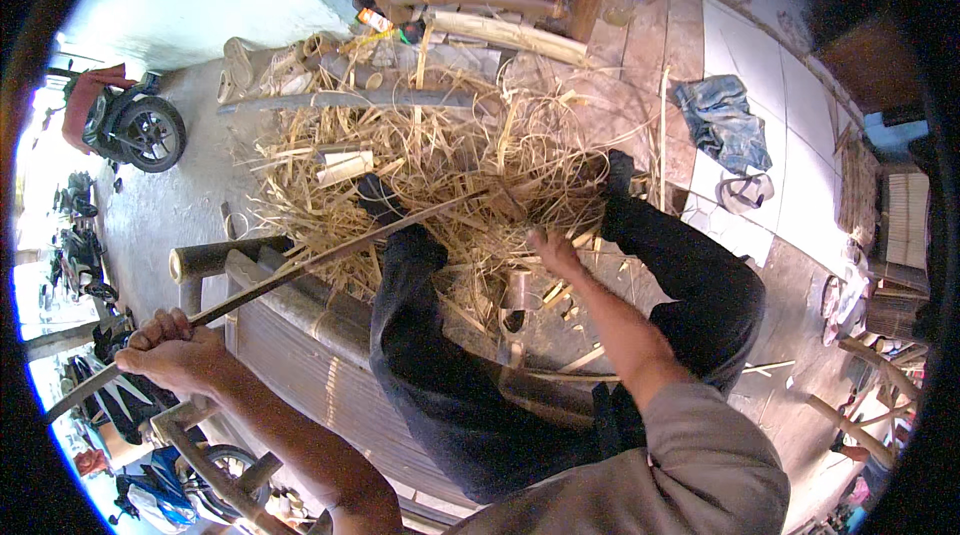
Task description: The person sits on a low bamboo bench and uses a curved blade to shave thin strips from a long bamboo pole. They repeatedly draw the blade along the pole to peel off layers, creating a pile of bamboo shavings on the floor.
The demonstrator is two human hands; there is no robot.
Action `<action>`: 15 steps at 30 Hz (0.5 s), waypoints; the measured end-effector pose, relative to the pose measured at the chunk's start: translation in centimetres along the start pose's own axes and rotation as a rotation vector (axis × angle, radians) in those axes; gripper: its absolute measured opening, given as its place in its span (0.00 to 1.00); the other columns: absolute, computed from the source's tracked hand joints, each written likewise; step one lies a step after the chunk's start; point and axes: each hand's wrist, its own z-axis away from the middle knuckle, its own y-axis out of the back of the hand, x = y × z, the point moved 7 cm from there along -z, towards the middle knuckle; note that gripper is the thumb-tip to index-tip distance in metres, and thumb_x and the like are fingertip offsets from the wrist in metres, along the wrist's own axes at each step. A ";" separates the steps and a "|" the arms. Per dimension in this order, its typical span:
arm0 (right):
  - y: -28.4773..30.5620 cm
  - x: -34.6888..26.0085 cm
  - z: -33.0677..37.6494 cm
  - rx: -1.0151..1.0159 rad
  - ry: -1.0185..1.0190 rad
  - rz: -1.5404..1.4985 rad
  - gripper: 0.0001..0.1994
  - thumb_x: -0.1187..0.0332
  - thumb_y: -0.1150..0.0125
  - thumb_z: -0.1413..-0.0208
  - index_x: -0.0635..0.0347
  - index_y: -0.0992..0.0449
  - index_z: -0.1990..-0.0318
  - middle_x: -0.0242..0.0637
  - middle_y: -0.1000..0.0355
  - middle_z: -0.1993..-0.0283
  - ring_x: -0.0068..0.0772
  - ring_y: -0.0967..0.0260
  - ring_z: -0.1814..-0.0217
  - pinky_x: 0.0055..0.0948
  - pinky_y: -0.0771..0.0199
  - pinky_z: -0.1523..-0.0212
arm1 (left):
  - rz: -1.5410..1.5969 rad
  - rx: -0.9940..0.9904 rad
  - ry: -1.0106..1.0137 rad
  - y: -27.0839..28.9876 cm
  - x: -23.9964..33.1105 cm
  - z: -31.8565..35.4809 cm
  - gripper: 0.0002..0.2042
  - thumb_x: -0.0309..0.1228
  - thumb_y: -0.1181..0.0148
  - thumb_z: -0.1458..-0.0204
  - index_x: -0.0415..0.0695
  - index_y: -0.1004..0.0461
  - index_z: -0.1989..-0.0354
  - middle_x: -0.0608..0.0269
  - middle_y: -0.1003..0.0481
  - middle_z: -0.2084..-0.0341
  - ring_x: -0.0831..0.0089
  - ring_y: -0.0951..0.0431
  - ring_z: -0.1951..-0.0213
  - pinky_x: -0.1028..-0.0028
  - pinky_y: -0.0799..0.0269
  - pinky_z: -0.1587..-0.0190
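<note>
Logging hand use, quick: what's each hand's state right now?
Left hand: closed, holding a long narrow strip.
Right hand: looks closed; what it holds is too unclear to tell.

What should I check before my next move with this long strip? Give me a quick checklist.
1. Left hand closed around the long strip: ok.
2. Right hand firmly on a tool: cannot tell; what it grips is too unclear.
3. Strip's far end clear of shavings: not ok, it reaches over the pile.
4. Left foot clear of shavings: not ok, they lie around it.
5. Blue denim out of the strip's way: ok, it lies apart, off to the right.
</note>
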 end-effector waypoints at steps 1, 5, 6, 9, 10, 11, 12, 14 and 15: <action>-0.8 0.7 0.7 0.036 -0.114 -0.207 0.29 0.44 0.55 0.37 0.67 0.27 0.53 0.49 0.27 0.74 0.46 0.27 0.70 0.45 0.28 0.67 | -0.010 -0.020 -0.047 -0.2 0.6 0.5 0.27 0.59 0.66 0.37 0.51 0.49 0.81 0.72 0.50 0.88 0.78 0.51 0.85 0.76 0.56 0.84; -3.1 -0.9 6.8 -0.037 -0.274 -0.712 0.23 0.49 0.52 0.36 0.66 0.28 0.59 0.39 0.30 0.81 0.32 0.30 0.81 0.36 0.29 0.75 | 0.266 -0.181 0.070 -1.5 2.5 2.5 0.30 0.60 0.69 0.38 0.44 0.34 0.71 0.70 0.44 0.85 0.77 0.46 0.83 0.76 0.48 0.80; -3.4 -2.3 9.1 -0.199 -0.302 -0.885 0.22 0.50 0.51 0.36 0.65 0.28 0.61 0.39 0.29 0.81 0.31 0.30 0.81 0.35 0.29 0.76 | 0.289 -0.189 0.051 -1.4 3.9 2.5 0.32 0.62 0.70 0.39 0.43 0.32 0.65 0.69 0.43 0.84 0.76 0.45 0.82 0.75 0.46 0.79; 1.5 -7.4 14.3 -0.069 -0.083 -0.357 0.21 0.51 0.48 0.38 0.64 0.30 0.61 0.39 0.28 0.78 0.31 0.29 0.80 0.36 0.28 0.74 | 0.364 -0.230 -0.038 -1.0 9.4 1.2 0.38 0.66 0.74 0.41 0.41 0.29 0.58 0.69 0.41 0.83 0.76 0.43 0.80 0.73 0.42 0.76; 2.9 -9.5 16.2 -0.073 -0.018 -0.374 0.21 0.51 0.47 0.38 0.64 0.30 0.59 0.39 0.27 0.76 0.32 0.29 0.79 0.36 0.27 0.73 | 0.314 -0.170 -0.083 -0.3 11.0 0.8 0.36 0.64 0.71 0.40 0.41 0.29 0.58 0.69 0.41 0.83 0.76 0.43 0.80 0.74 0.42 0.75; 5.0 -12.7 17.7 0.000 0.170 -0.314 0.21 0.51 0.47 0.38 0.63 0.31 0.58 0.40 0.27 0.75 0.32 0.28 0.79 0.37 0.27 0.73 | 0.387 -0.176 -0.095 0.2 12.4 0.9 0.31 0.60 0.65 0.38 0.42 0.30 0.62 0.70 0.41 0.83 0.76 0.42 0.80 0.75 0.42 0.74; 7.1 -15.8 19.5 0.066 0.357 -0.269 0.21 0.50 0.47 0.38 0.63 0.31 0.57 0.40 0.27 0.74 0.33 0.28 0.78 0.37 0.27 0.72 | 0.426 -0.189 -0.082 0.4 13.2 1.3 0.28 0.59 0.62 0.38 0.43 0.31 0.64 0.70 0.41 0.83 0.76 0.42 0.80 0.74 0.41 0.74; 9.6 -19.5 22.3 -0.020 0.281 -0.318 0.22 0.49 0.47 0.38 0.62 0.30 0.56 0.45 0.26 0.70 0.39 0.26 0.72 0.41 0.26 0.68 | 0.477 -0.194 -0.061 0.7 13.8 3.2 0.24 0.57 0.57 0.37 0.46 0.36 0.70 0.71 0.41 0.83 0.78 0.43 0.81 0.75 0.41 0.76; 11.2 -22.2 23.9 -0.032 0.368 -0.361 0.22 0.49 0.47 0.39 0.62 0.30 0.55 0.47 0.26 0.68 0.43 0.26 0.69 0.43 0.26 0.66 | 0.435 -0.213 -0.087 0.9 14.5 4.3 0.25 0.58 0.58 0.37 0.46 0.36 0.70 0.71 0.42 0.84 0.78 0.44 0.82 0.76 0.43 0.78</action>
